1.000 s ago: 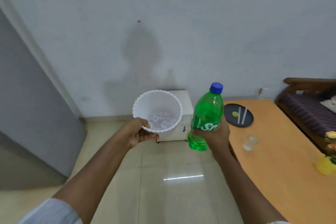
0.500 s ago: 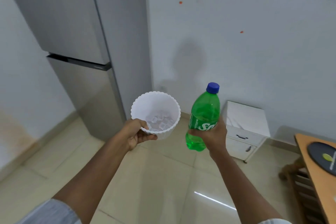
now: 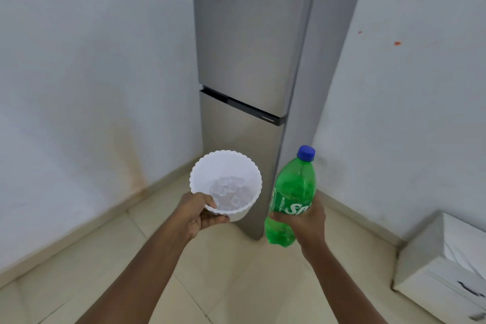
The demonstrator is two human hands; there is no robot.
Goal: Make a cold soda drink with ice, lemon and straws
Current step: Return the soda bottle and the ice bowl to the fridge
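Note:
My left hand [image 3: 201,213] grips the near rim of a white scalloped bowl [image 3: 223,163], thumb inside the rim. Several ice cubes [image 3: 231,193] lie in the bowl's bottom. My right hand [image 3: 306,221] holds a green soda bottle [image 3: 294,192] around its lower label; the bottle stands almost upright, slightly tilted, and its blue cap [image 3: 305,152] is on. Both are carried at chest height in front of a tall silver fridge [image 3: 252,60] whose doors are closed.
The fridge stands in the room's corner between two white walls. A low white drawer cabinet [image 3: 444,265] sits on the tiled floor [image 3: 236,284] at the right edge.
The view has swung left: the wooden table with the black plate has left the frame, and the fridge now stands straight ahead. Both hands keep the same hold on bowl and bottle.

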